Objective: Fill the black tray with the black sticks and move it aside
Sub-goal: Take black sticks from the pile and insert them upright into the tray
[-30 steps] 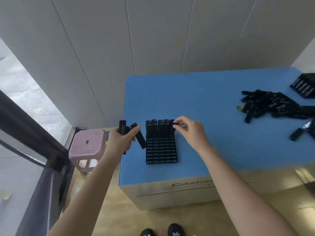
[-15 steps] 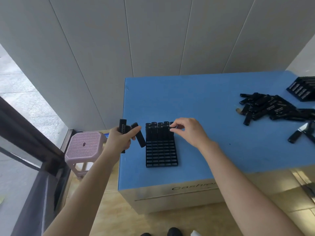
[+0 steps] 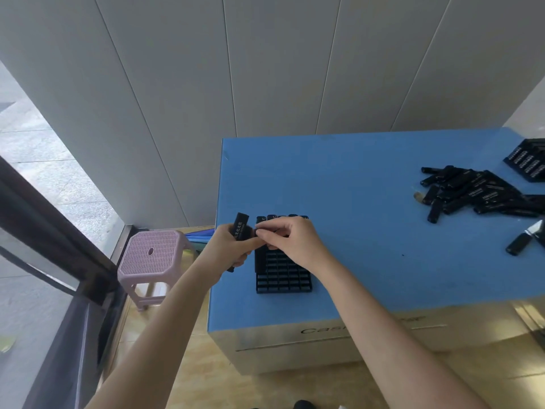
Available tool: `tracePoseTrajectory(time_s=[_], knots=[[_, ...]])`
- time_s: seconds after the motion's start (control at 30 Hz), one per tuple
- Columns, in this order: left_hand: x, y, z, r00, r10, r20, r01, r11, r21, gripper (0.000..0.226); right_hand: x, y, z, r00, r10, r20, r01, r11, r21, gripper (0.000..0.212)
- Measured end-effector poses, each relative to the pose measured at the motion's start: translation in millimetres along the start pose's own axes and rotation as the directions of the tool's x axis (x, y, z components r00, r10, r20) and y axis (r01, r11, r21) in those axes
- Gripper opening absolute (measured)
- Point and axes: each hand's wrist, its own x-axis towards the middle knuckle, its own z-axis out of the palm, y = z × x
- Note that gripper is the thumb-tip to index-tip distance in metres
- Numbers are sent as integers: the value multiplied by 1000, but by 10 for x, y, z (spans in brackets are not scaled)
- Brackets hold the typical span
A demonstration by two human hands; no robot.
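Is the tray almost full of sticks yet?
Not yet. Done: only the tray's far row holds sticks. In hand: the left hand grips spare sticks, and the right hand pinches a stick. Left: most of the tray is empty, the pile waits, and nothing's moved aside.

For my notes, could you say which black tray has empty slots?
The near-left tray, its front rows bare; the far-right tray shows only sticks.

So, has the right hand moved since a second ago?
Yes. The right hand has gone left along the far row of the black tray, from its right end to its left end, beside the left hand.
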Motion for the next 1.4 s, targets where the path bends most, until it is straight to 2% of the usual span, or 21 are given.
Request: tracePoseTrajectory(time_s=[0.1,0.17,0.27,0.37,0.5,0.7,1.1,1.4], knots=[[-22,-20,-6,999,-14,35,15,999,-38,12,29,-2,-61,999,-1,35,1,1000,-6,12],[-20,-68,-45,999,-34,22,37,990,-138,2,75,31,-128,998,-3,-59,-1,998,-62,10],[-13,-162,-139,991,-131,-27,116,943,-311,8,144,98,-192,981,-45,-188,10,983,-183,9],[-21,-227,-205,976,-214,-35,182,898,-400,11,172,138,-152,980,-118,-159,70,958,-280,10],[-25,-244,-222,969,-247,-8,217,867,-449,10,192,185,-66,979,-173,-108,122,919,-374,13],[-51,-270,-220,967,-254,-9,223,865,-450,11,180,185,-16,978,-207,-17,180,882,-436,17],[-105,-274,-218,971,-240,-1,206,835,-509,10,226,54,-62,967,-231,107,254,835,-489,12],[-115,-288,-194,978,-207,-39,180,918,-354,11,245,103,-45,974,-199,109,227,845,-485,14]])
